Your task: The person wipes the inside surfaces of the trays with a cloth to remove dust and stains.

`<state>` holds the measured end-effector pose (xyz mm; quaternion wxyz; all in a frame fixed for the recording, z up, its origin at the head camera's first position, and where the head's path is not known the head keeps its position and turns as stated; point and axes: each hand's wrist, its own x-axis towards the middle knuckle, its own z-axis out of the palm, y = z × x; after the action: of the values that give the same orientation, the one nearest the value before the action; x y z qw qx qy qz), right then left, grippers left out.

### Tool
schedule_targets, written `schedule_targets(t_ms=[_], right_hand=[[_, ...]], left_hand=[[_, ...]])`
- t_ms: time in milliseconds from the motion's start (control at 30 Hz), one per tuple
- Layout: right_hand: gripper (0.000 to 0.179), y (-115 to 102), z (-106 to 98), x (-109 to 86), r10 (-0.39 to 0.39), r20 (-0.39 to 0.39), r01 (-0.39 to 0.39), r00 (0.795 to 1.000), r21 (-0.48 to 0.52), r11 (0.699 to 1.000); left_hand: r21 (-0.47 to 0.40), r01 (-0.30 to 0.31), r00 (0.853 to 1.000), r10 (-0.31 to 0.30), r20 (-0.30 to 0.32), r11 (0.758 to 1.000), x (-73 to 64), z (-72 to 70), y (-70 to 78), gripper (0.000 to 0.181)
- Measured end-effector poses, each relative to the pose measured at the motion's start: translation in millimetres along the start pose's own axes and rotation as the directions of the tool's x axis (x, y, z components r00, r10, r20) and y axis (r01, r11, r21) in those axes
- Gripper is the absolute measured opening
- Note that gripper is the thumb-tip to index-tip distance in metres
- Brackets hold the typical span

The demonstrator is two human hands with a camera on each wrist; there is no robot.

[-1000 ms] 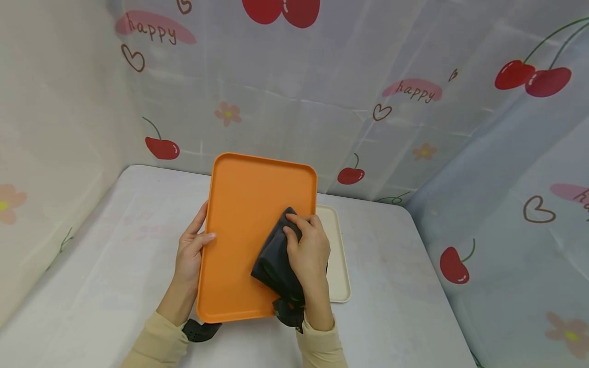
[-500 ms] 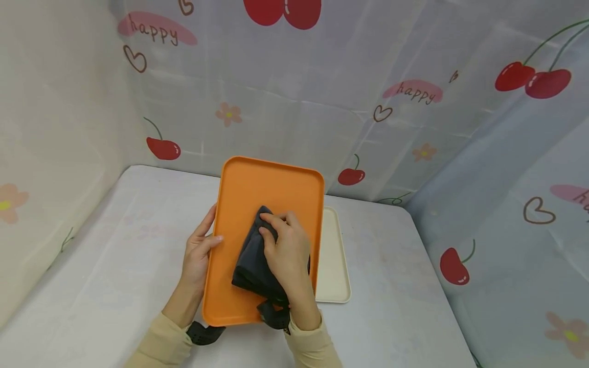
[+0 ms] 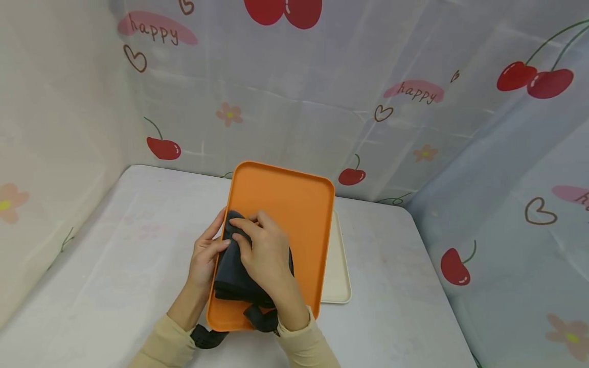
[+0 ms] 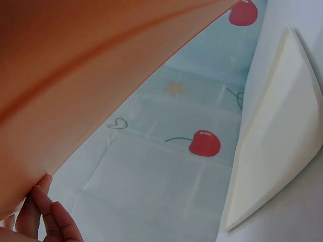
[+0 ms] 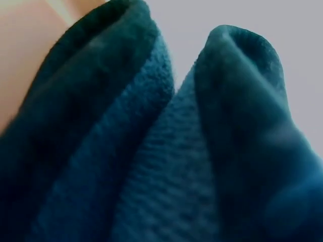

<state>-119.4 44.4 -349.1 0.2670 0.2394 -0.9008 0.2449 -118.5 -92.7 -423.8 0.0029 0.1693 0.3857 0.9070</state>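
Gripping orange rectangular plastic tray [image 3: 306, 220], likely light, stiff, best held by rim [image 3: 287, 170], in left hand [image 3: 204, 258]; pinching dark folded cloth [image 3: 241, 278], probably soft, in right hand [image 3: 268, 250]

The head view looks forward and down over left grip [image 3: 204, 258] and right grip [image 3: 267, 251]; left wrist view, under the orange tray [image 4: 101, 65], shares the cream tray [image 4: 277, 136]; right wrist view closely faces dark cloth [image 5: 166, 176].
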Motion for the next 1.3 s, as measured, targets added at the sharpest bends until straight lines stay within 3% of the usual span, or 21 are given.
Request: schedule_targets(t_ms=[133, 600, 800, 1033, 1300], right_hand=[[0.023, -3.1, 0.8, -0.5, -0.007, 0.015, 0.007, 1.000, 0.001, 1.000], [0.022, -4.4, 3.1, -3.1, -0.008, -0.024, 0.007, 1.000, -0.032, 0.999], [0.021, -0.4, 0.8, -4.7, 0.001, -0.044, -0.004, 0.999, -0.084, 0.996], [0.021, 10.4, -5.8, -9.3, 0.065, -0.052, -0.070, 0.997, -0.104, 0.992], [0.022, 27.7, -18.3, -15.1, 0.186, -0.091, -0.195, 0.978, -0.099, 0.976]], left_hand=[[-0.033, -0.014, 0.999, 0.015, 0.036, 0.999, -0.2, 0.6, 0.0, 0.064], [-0.034, -0.022, 1.000, 0.023, 0.005, 0.999, -0.7, 0.0, 0.0, 0.064], [0.010, 0.006, 0.999, -0.006, -0.036, 1.000, -0.2, -0.4, 1.1, 0.063], [0.031, 0.036, 0.994, -0.033, -0.109, 0.999, 0.5, -1.1, 7.7, 0.063], [0.054, 0.024, 0.986, -0.015, -0.167, 0.998, 2.9, -4.6, 12.6, 0.063]])
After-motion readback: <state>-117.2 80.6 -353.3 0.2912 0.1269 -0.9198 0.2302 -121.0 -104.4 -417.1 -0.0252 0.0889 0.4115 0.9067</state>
